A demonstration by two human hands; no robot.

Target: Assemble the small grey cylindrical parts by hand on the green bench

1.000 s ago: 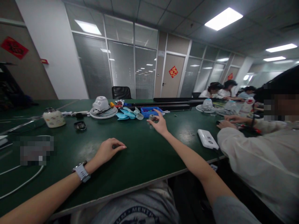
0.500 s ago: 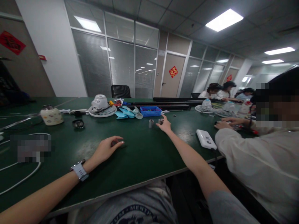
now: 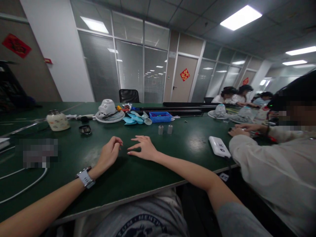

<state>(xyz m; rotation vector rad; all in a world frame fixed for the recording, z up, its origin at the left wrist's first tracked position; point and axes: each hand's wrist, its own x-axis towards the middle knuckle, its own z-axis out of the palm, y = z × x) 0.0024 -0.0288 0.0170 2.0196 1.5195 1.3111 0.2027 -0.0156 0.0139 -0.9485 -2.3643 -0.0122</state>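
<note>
My left hand (image 3: 110,154), with a watch on its wrist, hovers just above the green table (image 3: 153,171) with its fingers curled into a pinch; what they hold, if anything, is hidden. My right hand (image 3: 143,148) lies close beside it, fingers spread and empty, fingertips pointing toward the left hand. Two small grey cylinders (image 3: 160,129) (image 3: 170,129) stand upright side by side on the table beyond my right hand, apart from it.
Farther back lie a blue tray (image 3: 160,117), light blue fan blades (image 3: 137,119), a white fan body (image 3: 108,112), a jar (image 3: 58,121) and a dark ring (image 3: 85,129). A white device (image 3: 219,146) lies at right near a co-worker's sleeve (image 3: 271,164). A white cable (image 3: 24,187) loops at left.
My right hand set a second grey cylinder beside the first, let go, and drew back next to my left hand. My left hand lifted slightly and curled its fingers tighter.
</note>
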